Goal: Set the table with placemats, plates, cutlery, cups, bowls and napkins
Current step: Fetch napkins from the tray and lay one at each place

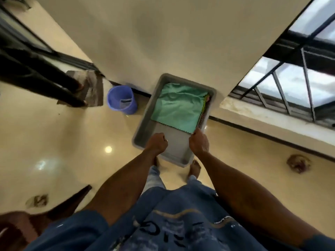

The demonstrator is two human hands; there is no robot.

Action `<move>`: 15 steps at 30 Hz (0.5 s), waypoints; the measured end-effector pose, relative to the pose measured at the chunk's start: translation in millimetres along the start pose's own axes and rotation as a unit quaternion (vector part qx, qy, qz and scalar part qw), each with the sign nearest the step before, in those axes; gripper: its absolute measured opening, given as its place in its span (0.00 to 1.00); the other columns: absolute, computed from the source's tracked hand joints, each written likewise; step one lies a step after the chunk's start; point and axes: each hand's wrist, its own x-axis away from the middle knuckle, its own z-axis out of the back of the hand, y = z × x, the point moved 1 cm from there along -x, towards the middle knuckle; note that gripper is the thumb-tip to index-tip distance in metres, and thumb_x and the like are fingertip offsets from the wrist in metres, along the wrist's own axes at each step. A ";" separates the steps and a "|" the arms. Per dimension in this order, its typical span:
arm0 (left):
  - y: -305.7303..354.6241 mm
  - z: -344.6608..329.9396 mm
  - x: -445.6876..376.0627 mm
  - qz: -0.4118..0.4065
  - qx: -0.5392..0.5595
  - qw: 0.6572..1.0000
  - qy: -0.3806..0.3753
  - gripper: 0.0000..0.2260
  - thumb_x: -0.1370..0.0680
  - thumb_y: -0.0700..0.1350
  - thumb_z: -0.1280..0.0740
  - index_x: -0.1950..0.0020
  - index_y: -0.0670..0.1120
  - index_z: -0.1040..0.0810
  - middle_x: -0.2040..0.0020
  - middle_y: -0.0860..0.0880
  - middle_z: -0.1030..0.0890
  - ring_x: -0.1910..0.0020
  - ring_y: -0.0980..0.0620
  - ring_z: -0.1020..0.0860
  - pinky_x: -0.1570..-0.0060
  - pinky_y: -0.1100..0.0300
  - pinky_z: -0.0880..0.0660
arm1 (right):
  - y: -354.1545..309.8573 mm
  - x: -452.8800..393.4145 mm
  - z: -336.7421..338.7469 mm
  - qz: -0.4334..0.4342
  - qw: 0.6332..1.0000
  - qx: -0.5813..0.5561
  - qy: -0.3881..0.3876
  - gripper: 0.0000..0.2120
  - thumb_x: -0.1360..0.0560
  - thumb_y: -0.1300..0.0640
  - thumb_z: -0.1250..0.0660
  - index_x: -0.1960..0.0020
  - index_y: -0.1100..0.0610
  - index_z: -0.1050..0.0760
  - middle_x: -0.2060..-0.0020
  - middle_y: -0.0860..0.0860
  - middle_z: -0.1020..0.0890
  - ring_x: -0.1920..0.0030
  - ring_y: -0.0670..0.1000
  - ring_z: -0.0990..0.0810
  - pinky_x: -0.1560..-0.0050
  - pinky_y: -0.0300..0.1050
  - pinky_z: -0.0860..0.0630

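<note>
Glossy cream floor tiles (54, 134) carry a rectangular grey plastic tub (145, 122), long axis running away from the person toward the wall. Folded green cloth napkins (178, 105) fill its far end, beyond both hands. Right hand (199, 143) pinches the stack's near right corner; left hand (157, 142) is fisted, holding nothing visible.

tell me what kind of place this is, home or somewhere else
Probably a room in a home, though that is uncertain: glossy cream floor tiles, a big metal-framed window and a blue plastic bucket by the wall. The person stands barefoot over a grey tub holding folded cloths.
</note>
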 end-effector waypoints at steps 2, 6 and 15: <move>-6.0 10.3 -22.7 -0.042 -0.033 0.998 -0.025 0.10 0.22 0.44 0.36 0.48 0.39 0.22 0.46 0.39 0.20 0.46 0.38 0.22 0.52 0.53 0.27 | -4.8 -6.0 -11.4 -0.027 1.000 0.011 0.010 0.14 0.24 0.62 0.44 0.41 0.59 0.27 0.48 0.60 0.19 0.51 0.62 0.20 0.55 0.49 0.26; -25.4 27.6 -66.9 -0.101 -0.105 0.987 -0.064 0.09 0.21 0.41 0.39 0.45 0.40 0.24 0.44 0.40 0.21 0.45 0.38 0.22 0.52 0.53 0.28 | -17.1 -16.0 -42.7 -0.049 0.998 0.045 0.013 0.10 0.22 0.61 0.44 0.46 0.61 0.26 0.51 0.62 0.19 0.54 0.62 0.20 0.57 0.51 0.24; -58.9 11.5 -166.4 -0.197 -0.208 0.953 -0.098 0.15 0.22 0.36 0.40 0.37 0.42 0.23 0.38 0.41 0.22 0.41 0.38 0.24 0.41 0.48 0.27 | -25.5 -69.2 -105.3 -0.022 0.992 0.128 0.001 0.15 0.22 0.61 0.39 0.36 0.62 0.28 0.40 0.60 0.24 0.45 0.61 0.24 0.48 0.52 0.26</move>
